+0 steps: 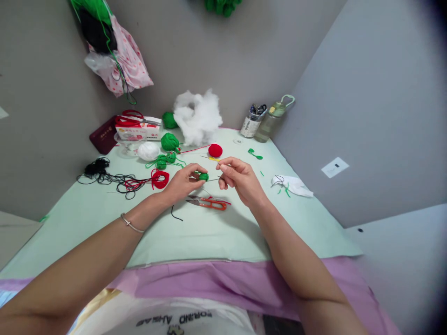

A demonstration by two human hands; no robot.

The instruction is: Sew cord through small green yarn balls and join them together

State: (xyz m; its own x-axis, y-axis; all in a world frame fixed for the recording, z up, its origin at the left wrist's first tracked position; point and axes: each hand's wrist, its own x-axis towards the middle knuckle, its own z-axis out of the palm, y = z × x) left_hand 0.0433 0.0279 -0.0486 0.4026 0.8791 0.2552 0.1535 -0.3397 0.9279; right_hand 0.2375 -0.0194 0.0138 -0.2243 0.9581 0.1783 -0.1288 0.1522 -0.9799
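Note:
My left hand (186, 180) is closed around a small green crocheted piece (203, 177), held between thumb and fingers just above the table. A dark strand of yarn (213, 179) runs from this piece to my right hand (237, 177). The right thumb and forefinger are pinched together; what lies between the tips is too small to make out. Below both hands lie orange-handled thread snips (213, 203), with a short black yarn end (177, 214) to their left. Just beyond the right fingertips is a small yellow item (213, 159), near a red yarn ball (215, 150).
Green crocheted balls (165, 160), a white ball (148, 151), tangled black yarn (98, 167) and a red coil (160, 179) lie left. White stuffing (198, 116), a box (138, 131) with red scissors (132, 117), a pen cup (251, 124) and a bottle (270, 123) stand behind.

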